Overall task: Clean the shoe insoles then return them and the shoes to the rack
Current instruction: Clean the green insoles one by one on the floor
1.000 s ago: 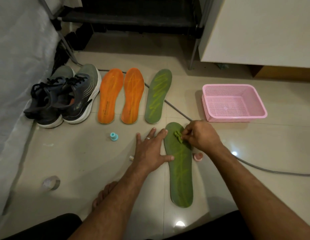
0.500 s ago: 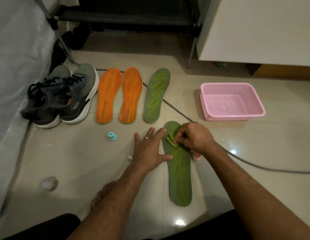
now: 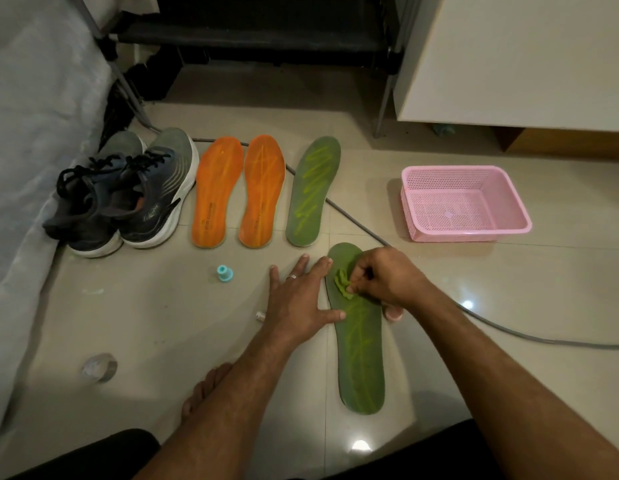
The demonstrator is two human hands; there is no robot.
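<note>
basket: pink mesh basket (image 3: 465, 202) set on the floor at right, well apart from the insoles; only a small pale mark is seen on its bottom, possibly a label.
floor: glossy beige tile floor (image 3: 145, 327), lamp glare in two spots; a grey cable (image 3: 491, 327) runs diagonally across it, passing under the near insole's toe end.
room: dark rack (image 3: 259, 39) at the back, white cabinet (image 3: 509, 57) at right, grey covered surface (image 3: 34, 98) along the left.
small items: teal cap (image 3: 224, 273), clear tape roll (image 3: 99, 367), pink cap (image 3: 394, 313) just beside the near insole.
shoes: dark grey pair (image 3: 128, 195) with white soles, side by side at left.
row insoles: two orange insoles (image 3: 239, 192) and one green insole (image 3: 313, 192) laid parallel beside the shoes, streaked with lighter lines.
near insole: green near insole (image 3: 360, 358) lies flat in front, yellow-green streaks along it.
left hand: left hand (image 3: 301, 303) is laid flat, fingers spread, thumb and fingertips pressed on the insole's left edge.
right hand: right hand (image 3: 387, 275) is curled, a crumpled green wad (image 3: 342, 284) pinched against the insole's forefoot.
</note>
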